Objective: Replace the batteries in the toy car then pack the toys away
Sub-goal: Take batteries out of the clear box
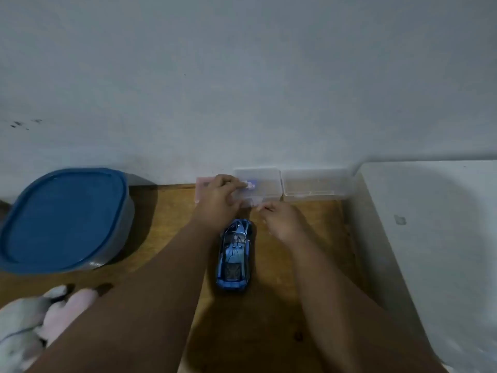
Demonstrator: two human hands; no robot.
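A blue toy car [234,255] stands on its wheels on the wooden table [269,332], between my forearms. Beyond it, against the wall, sits a clear plastic box [265,184]. My left hand [219,199] reaches over the box's left part, fingertips pinched on a small pale object [250,184] that is too blurred to name. My right hand [281,220] rests at the box's front edge, fingers curled; whether it holds anything is unclear.
A second clear box [314,185] stands right of the first, a pinkish box [201,189] to its left. A large blue-lidded container [64,219] sits at far left. A plush toy [40,324] lies at the lower left. A white surface [435,251] borders the right.
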